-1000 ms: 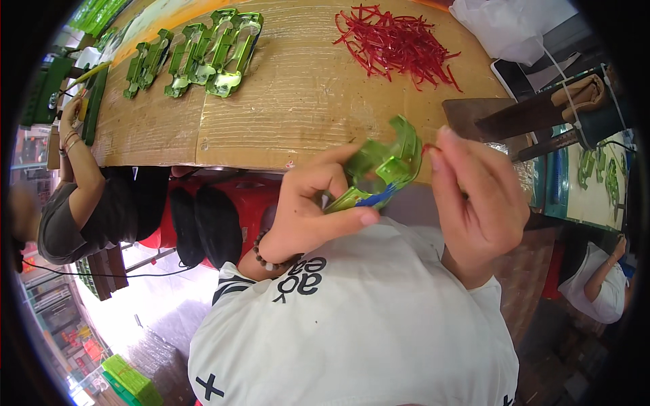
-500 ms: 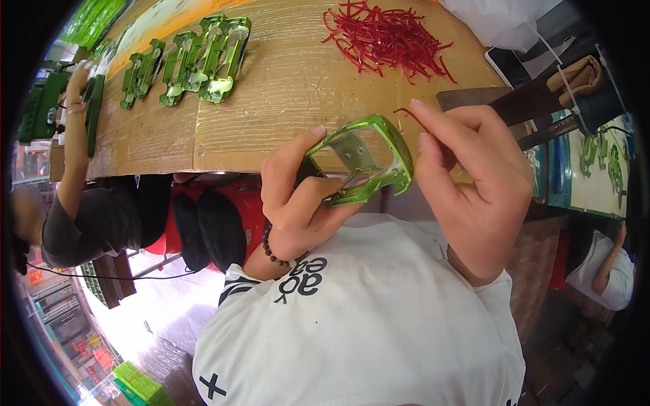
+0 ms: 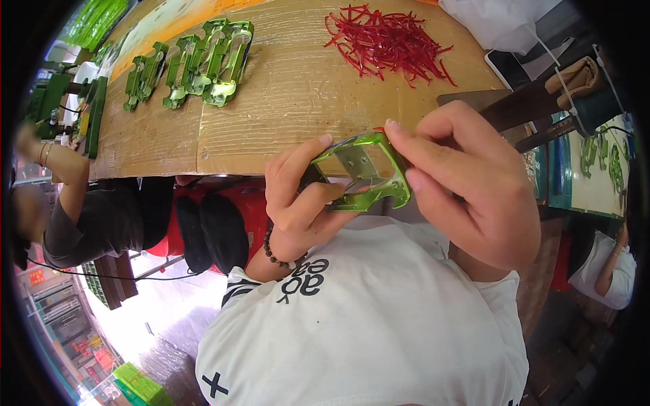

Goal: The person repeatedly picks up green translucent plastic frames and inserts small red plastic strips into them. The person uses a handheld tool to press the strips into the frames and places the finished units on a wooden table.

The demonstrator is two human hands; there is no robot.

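Note:
My left hand [image 3: 298, 189] grips a shiny green plastic car body shell [image 3: 399, 193] by its left side, just off the table's front edge. Its window openings let the view through. My right hand [image 3: 467, 176] is pinched at the shell's right end, with thumb and forefinger against its upper edge. A bit of thin red strip [image 3: 379, 129] shows by the forefinger's tip; the rest of it is hidden by the fingers and shell. Farther back lies a heap of similar red strips [image 3: 389, 44].
Several green shells [image 3: 210, 64] stand in a row at the table's [image 3: 271, 115] far left. A co-worker's arm [image 3: 64, 169] is by a green machine [image 3: 51, 101] at left. A white plastic bag [image 3: 497, 20] and a dark bar [image 3: 535, 98] are at the right.
My right hand has brought the red strip left against the shell's upper edge; before, it was held apart above the shell. The co-worker's hand has come down from the machine.

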